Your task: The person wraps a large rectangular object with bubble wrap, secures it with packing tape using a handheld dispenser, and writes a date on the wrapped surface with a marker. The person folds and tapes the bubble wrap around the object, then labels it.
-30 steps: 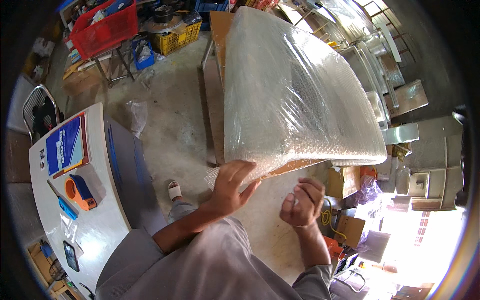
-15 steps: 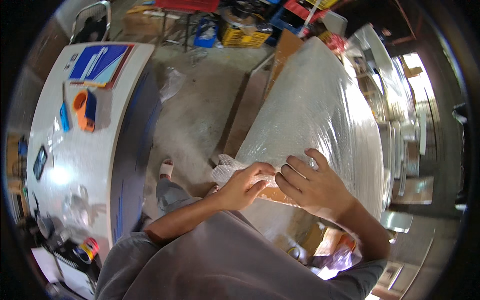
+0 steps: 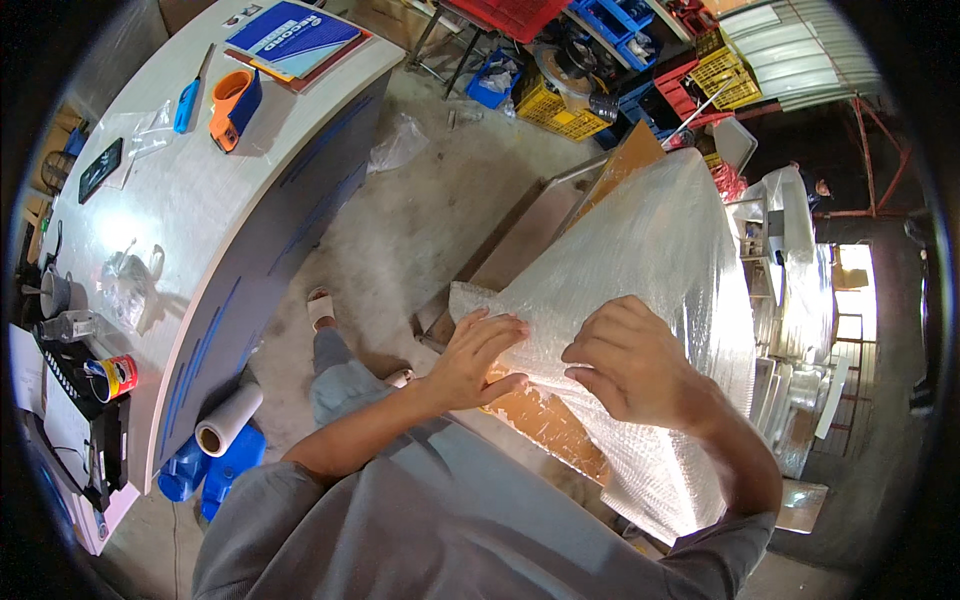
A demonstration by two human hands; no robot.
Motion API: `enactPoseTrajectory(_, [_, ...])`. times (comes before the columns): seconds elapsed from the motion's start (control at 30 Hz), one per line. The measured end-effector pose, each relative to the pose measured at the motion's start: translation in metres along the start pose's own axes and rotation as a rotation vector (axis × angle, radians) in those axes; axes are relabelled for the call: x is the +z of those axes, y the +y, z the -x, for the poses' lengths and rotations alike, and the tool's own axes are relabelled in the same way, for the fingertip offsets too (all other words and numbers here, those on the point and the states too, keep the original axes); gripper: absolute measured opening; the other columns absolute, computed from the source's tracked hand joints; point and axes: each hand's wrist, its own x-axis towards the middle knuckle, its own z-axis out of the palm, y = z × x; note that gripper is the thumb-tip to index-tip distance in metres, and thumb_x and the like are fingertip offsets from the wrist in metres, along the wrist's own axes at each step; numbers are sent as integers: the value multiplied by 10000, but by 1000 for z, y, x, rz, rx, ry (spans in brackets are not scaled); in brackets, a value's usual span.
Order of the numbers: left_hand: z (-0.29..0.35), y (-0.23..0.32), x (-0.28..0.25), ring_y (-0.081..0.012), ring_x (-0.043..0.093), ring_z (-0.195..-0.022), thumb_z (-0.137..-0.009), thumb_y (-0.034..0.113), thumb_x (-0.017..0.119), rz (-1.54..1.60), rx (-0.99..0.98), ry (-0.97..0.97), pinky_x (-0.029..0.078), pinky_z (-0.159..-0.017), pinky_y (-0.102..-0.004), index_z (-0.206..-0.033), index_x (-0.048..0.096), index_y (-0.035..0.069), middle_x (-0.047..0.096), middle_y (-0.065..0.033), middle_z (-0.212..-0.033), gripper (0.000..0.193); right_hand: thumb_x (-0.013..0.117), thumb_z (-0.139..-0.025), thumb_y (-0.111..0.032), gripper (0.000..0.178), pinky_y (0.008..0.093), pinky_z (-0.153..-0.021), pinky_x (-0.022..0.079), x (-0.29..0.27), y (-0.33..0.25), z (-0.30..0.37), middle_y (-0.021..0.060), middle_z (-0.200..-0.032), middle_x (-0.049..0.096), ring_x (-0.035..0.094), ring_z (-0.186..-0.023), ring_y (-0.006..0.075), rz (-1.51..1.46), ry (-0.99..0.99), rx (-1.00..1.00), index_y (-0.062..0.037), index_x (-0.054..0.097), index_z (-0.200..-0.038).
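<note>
So, wrap progress: looking at my feed, the clear bubble-wrap sheet (image 3: 650, 260) is already covering most of the big flat brown board (image 3: 545, 425) leaning up from the concrete floor (image 3: 420, 240), right in front of me.
Left to do: I'm judging the near corner isn't finished, since a bare brown patch is showing and the loose wrap edge is hanging free.
Left hand (image 3: 480, 358): lying open on the wrap, fingers spread, pressing the edge down onto the board.
Right hand (image 3: 630, 370): fingers curling down, pinching and pulling the wrap fold just beside the left.
Around: the long white curved worktable (image 3: 190, 210) is sitting to my left with an orange tape dispenser (image 3: 232, 105), a blue utility knife (image 3: 186, 105) and a blue-covered book (image 3: 295, 35); a white film roll (image 3: 228, 418) is lying under it.
In the way: nothing blocking really, though yellow and blue plastic crates (image 3: 560, 95) are crowding the far end.
</note>
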Motion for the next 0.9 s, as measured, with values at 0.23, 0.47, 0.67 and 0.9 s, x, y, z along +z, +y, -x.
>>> enactPoseTrajectory(0.23, [-11,-13,-2,-346,565,-1237,-880,167,746,130,33,-79,436,-1044,-477,-1294,593,40,597,-152,-1327,460,745,-804,-109,141,387,-823,466,1,1,0,67,-885,627,614,-897,264,-35,28,29,-70,691,-929])
enactPoseTrajectory(0.47, [13,-15,5,-343,657,-1100,-878,38,700,179,57,17,507,-974,-440,-1237,635,15,688,-160,-1188,366,731,-748,-114,166,377,-805,497,9,-5,-3,49,-867,625,630,-890,229,120,72,5,-78,702,-907])
enactPoseTrajectory(0.67, [23,-5,4,-368,679,-994,-957,60,597,409,-259,-335,525,-892,-437,-1241,613,-3,706,-199,-1032,291,708,-697,-170,303,406,-868,520,12,-14,0,46,-928,602,622,-932,206,344,-26,-39,-64,717,-981])
enactPoseTrajectory(0.9, [7,-22,9,-249,643,-1132,-969,36,516,963,-439,-388,482,-967,-362,-1277,542,1,663,-147,-1155,311,617,-816,-235,399,482,-965,489,39,-45,-16,155,-1114,646,608,-1044,289,697,-155,-165,17,695,-1115])
